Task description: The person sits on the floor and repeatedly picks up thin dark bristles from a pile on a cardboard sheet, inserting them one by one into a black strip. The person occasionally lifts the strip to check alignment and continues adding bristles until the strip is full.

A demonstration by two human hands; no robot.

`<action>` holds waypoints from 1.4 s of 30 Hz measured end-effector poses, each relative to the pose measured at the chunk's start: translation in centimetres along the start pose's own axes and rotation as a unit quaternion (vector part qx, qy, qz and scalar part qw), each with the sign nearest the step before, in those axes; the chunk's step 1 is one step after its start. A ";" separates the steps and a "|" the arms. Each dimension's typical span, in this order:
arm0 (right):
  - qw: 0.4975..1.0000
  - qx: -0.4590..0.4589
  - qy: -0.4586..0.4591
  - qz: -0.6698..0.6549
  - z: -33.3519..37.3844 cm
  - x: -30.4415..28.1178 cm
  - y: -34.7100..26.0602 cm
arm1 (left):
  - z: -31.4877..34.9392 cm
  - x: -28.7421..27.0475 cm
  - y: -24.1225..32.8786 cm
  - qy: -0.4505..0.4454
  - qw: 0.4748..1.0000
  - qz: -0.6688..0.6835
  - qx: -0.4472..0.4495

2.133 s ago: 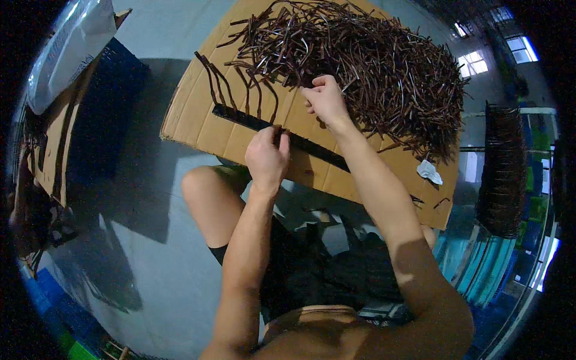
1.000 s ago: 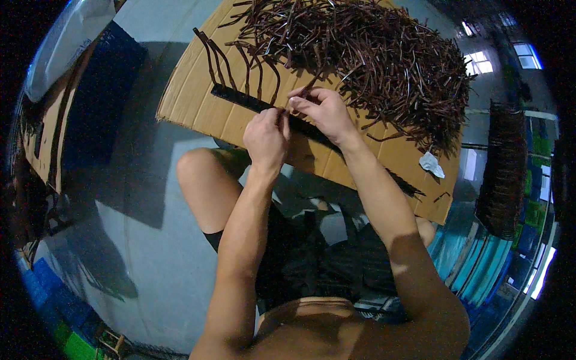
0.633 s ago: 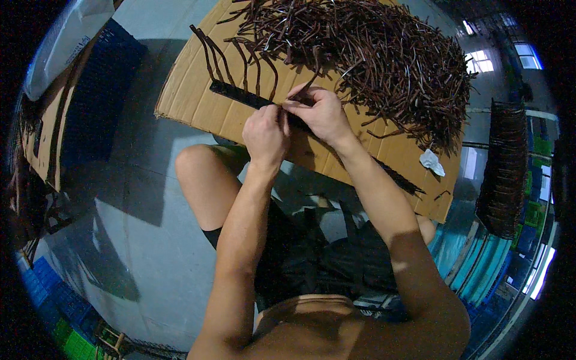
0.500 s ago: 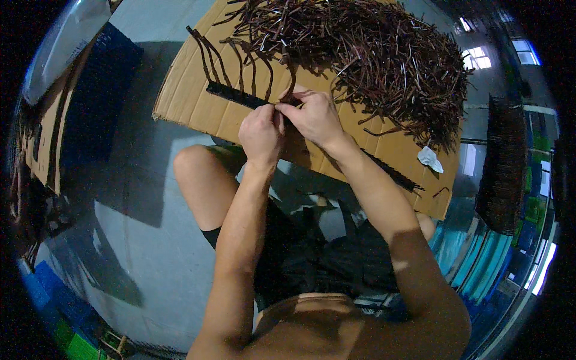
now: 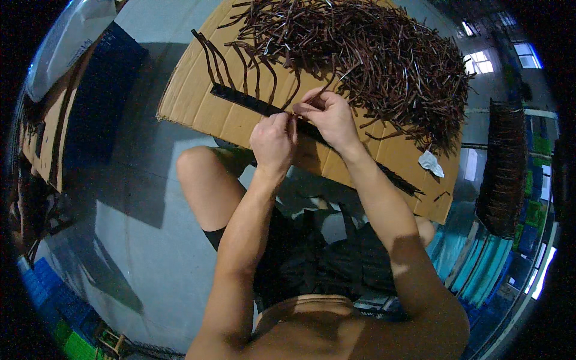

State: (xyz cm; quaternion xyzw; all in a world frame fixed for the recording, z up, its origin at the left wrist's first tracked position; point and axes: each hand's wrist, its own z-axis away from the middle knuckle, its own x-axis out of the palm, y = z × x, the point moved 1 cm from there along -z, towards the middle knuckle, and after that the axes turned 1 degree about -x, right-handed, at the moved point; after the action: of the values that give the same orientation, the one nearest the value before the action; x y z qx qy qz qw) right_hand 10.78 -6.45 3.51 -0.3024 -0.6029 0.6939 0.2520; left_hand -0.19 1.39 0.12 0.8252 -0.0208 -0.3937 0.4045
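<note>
A long black strip [image 5: 243,100] lies slantwise across a cardboard sheet [image 5: 192,84]. Several thin, bent brown rods [image 5: 258,78] rise from its left part. My left hand [image 5: 274,143] is closed at the strip's middle, its fingertips pinching where a rod meets it; exactly what lies under them is hidden. Just to the right, my right hand [image 5: 329,120] pinches another brown rod [image 5: 330,75], whose upper end sticks up past the fingers. The strip's right end [image 5: 399,179] shows beyond my right forearm.
A large heap of brown rods [image 5: 372,54] covers the far side of the cardboard. At the right lie a crumpled white scrap [image 5: 431,163] and a small bent piece [image 5: 443,195]. A dark blue box [image 5: 105,90] stands on the floor at the left.
Both hands have shifted a little to the right along the strip. The rod formerly at my right fingers now stands clear of them, and the right hand holds a different one.
</note>
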 end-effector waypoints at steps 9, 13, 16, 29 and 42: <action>0.995 -0.034 0.002 0.094 0.8 0.8 -0.4 | 0.0 0.1 -0.2 -0.025 1.000 0.001 -0.002; 0.977 -0.089 -0.031 0.190 0.8 0.7 -1.5 | 0.1 0.3 -0.3 0.003 1.000 0.020 0.006; 0.986 -0.070 -0.066 0.135 0.0 0.0 -0.5 | 0.1 0.0 -0.1 0.006 1.000 0.018 0.010; 0.957 0.079 -0.206 0.188 -7.7 -2.6 -3.3 | -0.9 -1.9 -1.4 -0.024 0.990 -0.008 -0.136; 0.979 0.186 -0.083 0.011 -4.0 0.9 -0.9 | -0.4 -1.4 -1.6 -0.012 0.997 0.054 -0.052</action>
State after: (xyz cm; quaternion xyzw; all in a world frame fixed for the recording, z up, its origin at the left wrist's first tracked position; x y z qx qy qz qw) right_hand 13.01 -2.96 3.90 -0.1988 -0.4787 0.8193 0.2452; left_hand -1.33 3.27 0.05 0.7959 -0.0497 -0.3818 0.4673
